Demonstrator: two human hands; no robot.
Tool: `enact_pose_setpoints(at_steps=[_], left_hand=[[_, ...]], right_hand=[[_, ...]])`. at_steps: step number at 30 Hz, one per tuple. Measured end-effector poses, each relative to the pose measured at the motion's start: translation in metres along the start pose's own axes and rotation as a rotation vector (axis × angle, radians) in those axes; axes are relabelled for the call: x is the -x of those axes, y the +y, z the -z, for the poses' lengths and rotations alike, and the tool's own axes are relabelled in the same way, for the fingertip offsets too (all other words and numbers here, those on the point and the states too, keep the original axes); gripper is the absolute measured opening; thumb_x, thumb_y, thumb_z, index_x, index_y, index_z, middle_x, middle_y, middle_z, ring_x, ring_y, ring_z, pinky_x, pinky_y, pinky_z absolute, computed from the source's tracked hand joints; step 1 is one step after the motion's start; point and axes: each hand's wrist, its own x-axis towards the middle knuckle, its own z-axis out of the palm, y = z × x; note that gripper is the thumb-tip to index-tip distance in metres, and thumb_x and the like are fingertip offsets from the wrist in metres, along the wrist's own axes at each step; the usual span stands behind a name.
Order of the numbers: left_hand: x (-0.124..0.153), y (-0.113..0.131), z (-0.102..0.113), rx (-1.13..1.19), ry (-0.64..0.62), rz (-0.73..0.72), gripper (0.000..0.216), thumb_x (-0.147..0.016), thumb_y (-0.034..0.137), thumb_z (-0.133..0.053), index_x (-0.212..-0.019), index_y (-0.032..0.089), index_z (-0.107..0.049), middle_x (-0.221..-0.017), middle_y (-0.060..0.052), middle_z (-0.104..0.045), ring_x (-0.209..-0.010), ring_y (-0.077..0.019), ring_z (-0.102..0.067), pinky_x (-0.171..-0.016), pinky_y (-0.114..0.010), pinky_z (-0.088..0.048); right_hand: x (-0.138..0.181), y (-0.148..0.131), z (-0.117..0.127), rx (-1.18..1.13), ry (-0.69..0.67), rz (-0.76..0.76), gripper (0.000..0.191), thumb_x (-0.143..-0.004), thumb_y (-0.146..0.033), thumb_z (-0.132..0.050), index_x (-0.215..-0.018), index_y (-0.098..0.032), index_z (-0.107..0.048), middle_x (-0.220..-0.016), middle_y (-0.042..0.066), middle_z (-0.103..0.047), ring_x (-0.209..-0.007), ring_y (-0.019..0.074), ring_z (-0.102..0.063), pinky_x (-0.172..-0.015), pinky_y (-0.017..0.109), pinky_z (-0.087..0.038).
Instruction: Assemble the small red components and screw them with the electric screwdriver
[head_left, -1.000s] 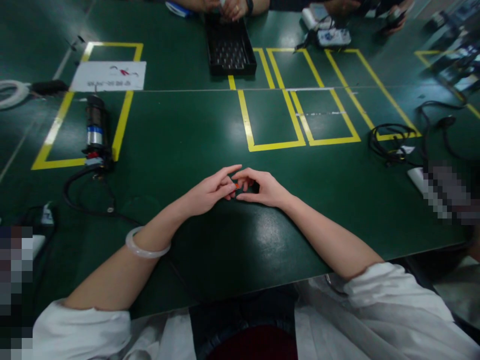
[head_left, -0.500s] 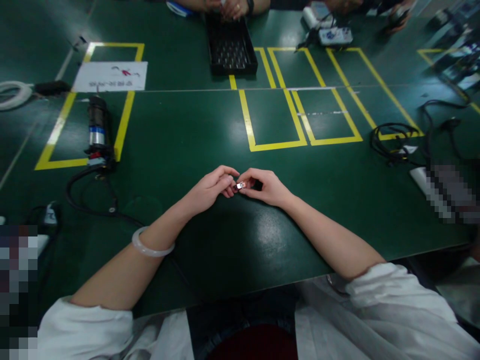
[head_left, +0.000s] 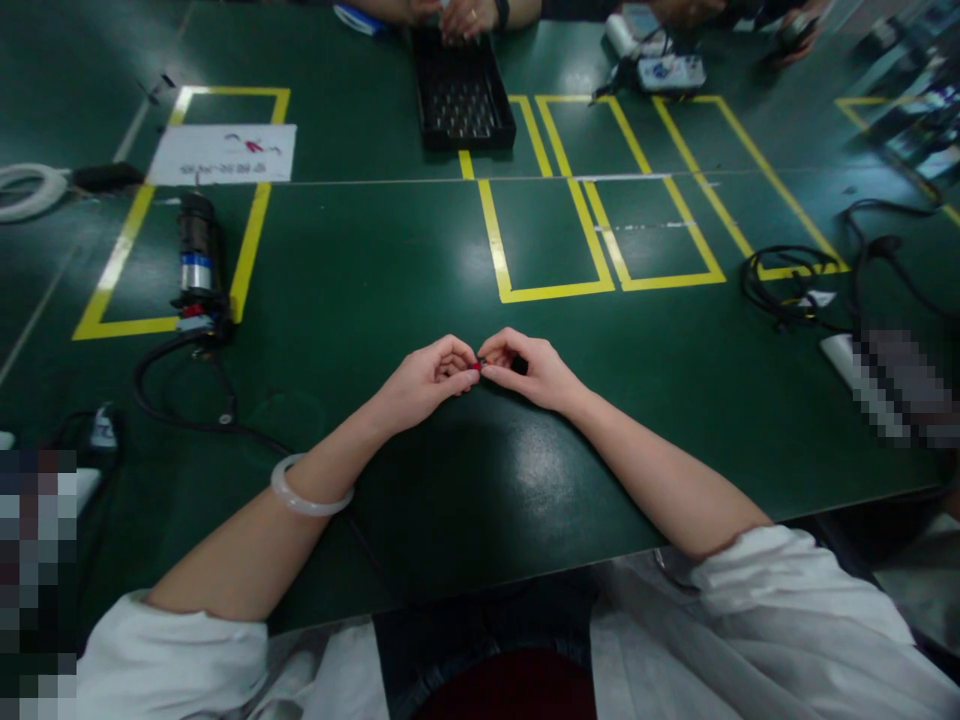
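Just above the green table [head_left: 360, 290], my two hands meet fingertip to fingertip in the middle of the view. A tiny red and dark part [head_left: 478, 367] shows between them; it is too small for me to tell its kind. My left hand [head_left: 431, 382] pinches it from one side with thumb and forefinger, its other fingers curled. From the opposite side my right hand [head_left: 531, 370] is closed on it with thumb and fingertips. Most of the part is hidden by the fingers.
An electric screwdriver [head_left: 196, 260] with a black cable lies at left, near a white paper sign [head_left: 223, 153]. Across the table a co-worker's hands [head_left: 469, 15] are over a black tray [head_left: 466, 100] of small parts. Coiled black cable [head_left: 780, 285] lies at right.
My left fingers have curled in and its thumb has moved right onto the small part. A red face shows where a shiny metal one showed before. The right hand barely moved.
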Motion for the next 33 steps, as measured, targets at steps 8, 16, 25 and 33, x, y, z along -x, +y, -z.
enact_pose_setpoints(at_steps=[8, 16, 25, 33], left_hand=[[-0.0007, -0.0035, 0.0007, -0.008, 0.022, -0.037, 0.031, -0.083, 0.036, -0.072, -0.1, 0.015, -0.057, -0.091, -0.004, -0.063, -0.076, -0.0128, -0.061, -0.065, -0.024, -0.05], [-0.0003, -0.0046, 0.0021, -0.012, 0.04, -0.052, 0.029, -0.083, 0.034, -0.072, -0.1, 0.015, -0.057, -0.093, -0.005, -0.063, -0.082, -0.0145, -0.063, -0.069, -0.025, -0.051], [-0.0009, -0.0029, 0.0019, -0.035, 0.077, -0.057, 0.034, -0.079, 0.033, -0.075, -0.101, 0.016, -0.055, -0.096, -0.006, -0.063, -0.086, -0.0156, -0.063, -0.069, -0.024, -0.051], [-0.0002, -0.0026, 0.0014, -0.051, 0.074, -0.065, 0.034, -0.08, 0.032, -0.073, -0.102, 0.016, -0.055, -0.098, -0.006, -0.062, -0.087, -0.0148, -0.062, -0.068, -0.022, -0.05]], right_hand=[[-0.0013, 0.0017, -0.0001, 0.002, 0.0, 0.037, 0.015, -0.091, -0.033, -0.065, -0.093, -0.018, -0.063, -0.084, 0.001, -0.063, -0.072, 0.0121, -0.059, -0.068, 0.026, -0.048], [-0.0019, 0.0029, -0.0004, 0.048, 0.024, 0.048, 0.018, -0.085, -0.025, -0.07, -0.099, -0.019, -0.06, -0.089, 0.002, -0.066, -0.078, 0.0139, -0.062, -0.074, 0.028, -0.05], [-0.0013, 0.0042, -0.0012, 0.138, 0.009, 0.082, 0.011, -0.087, -0.02, -0.065, -0.097, -0.019, -0.061, -0.092, 0.003, -0.063, -0.08, 0.0147, -0.062, -0.075, 0.029, -0.05], [-0.0002, 0.0032, -0.0021, 0.209, 0.009, 0.105, 0.011, -0.088, -0.018, -0.062, -0.098, -0.02, -0.06, -0.093, 0.003, -0.063, -0.081, 0.0152, -0.062, -0.076, 0.029, -0.05]])
